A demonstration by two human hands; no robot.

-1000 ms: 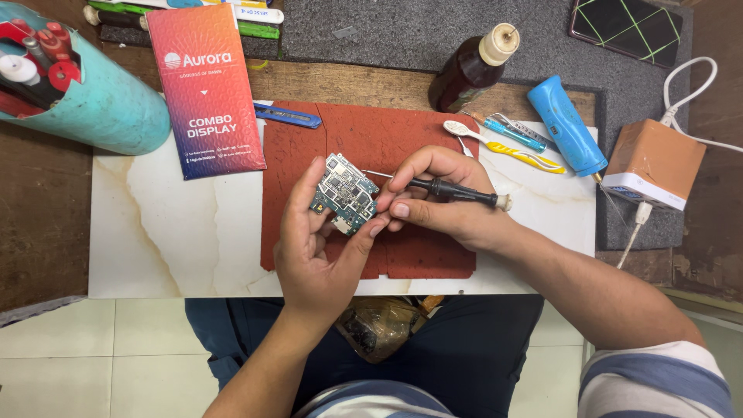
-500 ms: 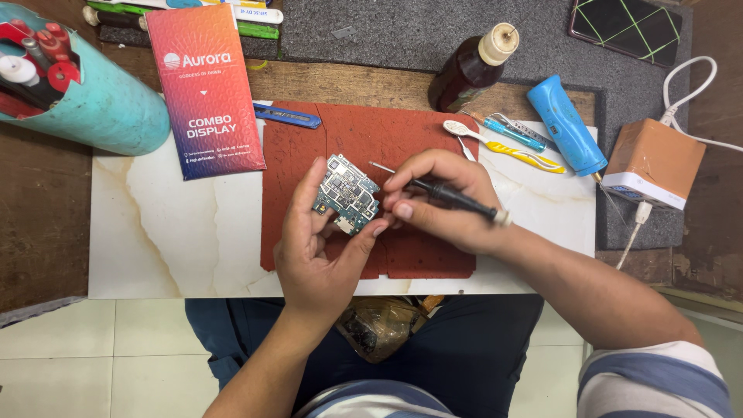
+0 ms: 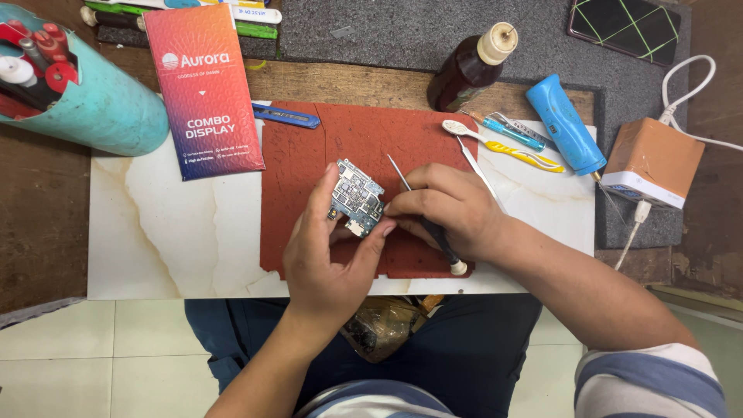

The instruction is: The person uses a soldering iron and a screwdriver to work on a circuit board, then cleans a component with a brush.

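Left hand [image 3: 329,259] pinches small circuit board [image 3: 355,198] by its edges, tilted above red mat [image 3: 309,170]; right hand [image 3: 449,209], just right of board, fingers closed on thin screwdriver [image 3: 429,220], shaft angled up-left, tip beyond board's upper right corner.

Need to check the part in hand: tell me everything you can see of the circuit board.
The circuit board is small, blue-green, roughly rectangular, dense with silvery shields and tiny parts. It is tilted, component side up, above the red mat. The left hand pinches it; the right hand, holding a thin tool, touches its right edge.
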